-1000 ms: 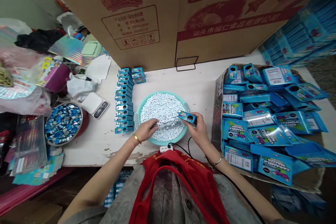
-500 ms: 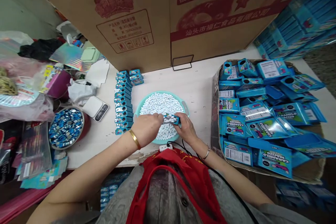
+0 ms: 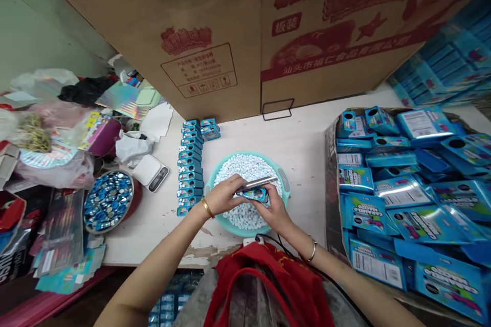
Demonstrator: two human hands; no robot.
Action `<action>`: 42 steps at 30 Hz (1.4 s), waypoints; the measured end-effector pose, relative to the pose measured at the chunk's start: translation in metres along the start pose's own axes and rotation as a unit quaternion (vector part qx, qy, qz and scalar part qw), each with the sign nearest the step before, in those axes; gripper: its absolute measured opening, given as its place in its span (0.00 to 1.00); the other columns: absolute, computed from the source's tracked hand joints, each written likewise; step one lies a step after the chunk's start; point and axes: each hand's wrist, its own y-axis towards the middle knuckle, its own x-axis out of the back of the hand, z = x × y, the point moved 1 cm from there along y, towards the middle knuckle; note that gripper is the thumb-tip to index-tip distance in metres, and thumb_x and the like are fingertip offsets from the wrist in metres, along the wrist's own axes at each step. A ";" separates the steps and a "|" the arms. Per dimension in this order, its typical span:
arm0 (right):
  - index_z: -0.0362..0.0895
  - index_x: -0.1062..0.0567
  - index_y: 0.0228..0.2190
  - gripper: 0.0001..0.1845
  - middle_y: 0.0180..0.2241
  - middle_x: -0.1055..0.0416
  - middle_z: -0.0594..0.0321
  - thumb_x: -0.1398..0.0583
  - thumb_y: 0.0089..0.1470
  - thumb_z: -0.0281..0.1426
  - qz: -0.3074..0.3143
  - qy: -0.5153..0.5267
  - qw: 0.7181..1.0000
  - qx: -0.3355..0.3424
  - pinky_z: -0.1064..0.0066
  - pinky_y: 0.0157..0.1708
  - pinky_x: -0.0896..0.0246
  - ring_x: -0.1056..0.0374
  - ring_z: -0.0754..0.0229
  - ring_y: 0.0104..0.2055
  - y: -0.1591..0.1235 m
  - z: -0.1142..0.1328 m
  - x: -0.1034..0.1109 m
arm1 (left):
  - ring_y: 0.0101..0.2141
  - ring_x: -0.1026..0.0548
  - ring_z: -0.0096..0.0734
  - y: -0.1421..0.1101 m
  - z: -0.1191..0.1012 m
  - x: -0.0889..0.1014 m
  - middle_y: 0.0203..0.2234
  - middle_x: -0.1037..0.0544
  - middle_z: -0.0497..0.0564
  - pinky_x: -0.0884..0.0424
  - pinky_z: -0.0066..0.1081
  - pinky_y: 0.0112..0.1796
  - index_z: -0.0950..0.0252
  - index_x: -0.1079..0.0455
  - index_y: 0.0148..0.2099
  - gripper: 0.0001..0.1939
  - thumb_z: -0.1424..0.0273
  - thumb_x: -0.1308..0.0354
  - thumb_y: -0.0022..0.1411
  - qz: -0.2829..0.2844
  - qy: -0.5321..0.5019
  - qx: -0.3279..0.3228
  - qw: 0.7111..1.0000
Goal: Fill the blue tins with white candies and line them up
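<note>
Over the round mint-green basin [image 3: 229, 227], which is full of small white candies [image 3: 247, 214], my two hands meet. My left hand [image 3: 223, 195] is closed on a slim silver metal tool [image 3: 261, 182] whose exact kind I cannot make out. Just below the tool lies a small blue candy box [image 3: 256, 194] with round openings in its upturned face. My right hand [image 3: 276, 210] grips that box at its right end, and its fingers come close to the tool's tip. Left of the basin, similar blue boxes [image 3: 191, 168] stand in a column, several topped with white candies.
A carton [image 3: 330, 184] of blue boxes stands on the right. Large printed cartons [image 3: 215, 5] wall off the back. On the left are a bowl [image 3: 134, 199] of blue and silver pieces, a small scale [image 3: 151, 172] and plastic bags [image 3: 57, 168]. A black wire stand [image 3: 278, 109] sits behind the basin.
The silver tool now shows above the box, extending from my left hand. The box's face looks different, with openings visible. The whole view has shifted, so the scene sits lower and further right.
</note>
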 end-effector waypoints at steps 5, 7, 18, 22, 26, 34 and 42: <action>0.48 0.43 0.59 0.34 0.54 0.34 0.52 0.37 0.55 0.41 0.063 -0.001 0.997 0.035 0.55 0.54 0.36 0.35 0.50 0.56 0.090 -0.019 -0.007 | 0.38 0.29 0.33 0.010 0.053 0.039 0.38 0.28 0.53 0.31 0.31 0.39 0.64 0.33 0.48 0.16 0.59 0.43 0.64 -0.102 -0.001 0.020 0.995; 0.47 0.38 0.57 0.28 0.51 0.33 0.52 0.39 0.57 0.40 0.052 -0.039 0.996 0.058 0.54 0.54 0.36 0.35 0.50 0.54 0.145 -0.038 -0.015 | 0.37 0.29 0.32 0.014 0.090 0.059 0.37 0.28 0.53 0.31 0.31 0.38 0.64 0.32 0.47 0.15 0.60 0.41 0.63 -0.168 0.029 0.064 0.983; 0.41 0.33 0.55 0.28 0.57 0.37 0.50 0.51 0.55 0.15 0.267 -0.338 0.900 0.066 0.60 0.50 0.40 0.40 0.50 0.54 0.334 -0.136 -0.162 | 0.41 0.26 0.35 0.038 0.279 0.066 0.45 0.29 0.54 0.28 0.33 0.43 0.62 0.31 0.51 0.16 0.66 0.40 0.61 -0.144 0.128 0.217 0.957; 0.40 0.27 0.46 0.23 0.51 0.33 0.48 0.51 0.54 0.14 0.277 -0.345 0.895 0.052 0.62 0.49 0.40 0.40 0.50 0.51 0.343 -0.170 -0.186 | 0.42 0.26 0.35 0.046 0.298 0.058 0.50 0.32 0.56 0.27 0.35 0.43 0.62 0.35 0.56 0.20 0.67 0.42 0.62 -0.149 0.124 0.216 0.957; 0.40 0.26 0.42 0.20 0.46 0.31 0.49 0.53 0.56 0.15 0.253 -0.354 0.900 0.034 0.63 0.49 0.41 0.39 0.52 0.49 0.343 -0.192 -0.180 | 0.49 0.28 0.42 0.045 0.285 0.060 0.52 0.34 0.59 0.27 0.40 0.45 0.63 0.40 0.60 0.28 0.62 0.39 0.59 -0.228 0.135 0.193 0.945; 0.37 0.33 0.54 0.22 0.53 0.36 0.45 0.55 0.62 0.25 0.072 -0.350 0.934 -0.008 0.56 0.55 0.43 0.42 0.48 0.54 0.326 -0.219 -0.123 | 0.40 0.26 0.34 0.043 0.219 0.045 0.38 0.26 0.52 0.27 0.33 0.42 0.62 0.35 0.48 0.09 0.68 0.47 0.66 -0.316 0.067 0.140 0.936; 0.42 0.24 0.40 0.20 0.43 0.30 0.49 0.54 0.58 0.21 0.085 -0.314 0.945 0.032 0.55 0.51 0.38 0.39 0.49 0.48 0.323 -0.236 -0.101 | 0.62 0.39 0.50 0.181 0.251 0.006 0.60 0.38 0.68 0.34 0.48 0.56 0.65 0.37 0.44 0.11 0.82 0.53 0.62 -0.188 -0.002 0.297 0.936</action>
